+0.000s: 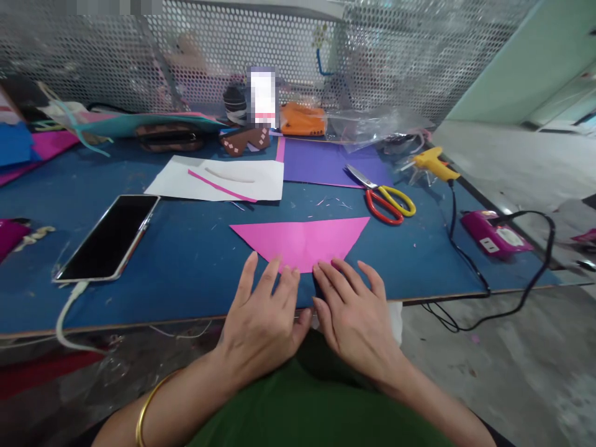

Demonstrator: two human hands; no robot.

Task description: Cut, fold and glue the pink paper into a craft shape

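Observation:
A bright pink piece of paper [302, 239] lies flat on the blue table, its straight side away from me and its curved side towards me. A faint crease runs down its middle. My left hand [265, 316] rests palm down at the near edge, fingers spread, fingertips touching the paper's left part. On the other side my right hand [354, 313] lies palm down too, its fingers stretched out over the near right edge. Neither hand grips anything. Scissors [379, 197] with red and yellow handles lie beyond the paper to the right, blades partly apart.
A phone [109, 239] with a white cable lies at left. White paper [223, 177] with thin strips and a purple sheet [326, 162] are farther back. At right are a yellow glue gun [435, 162] and a magenta extension socket [496, 234] with a black cable.

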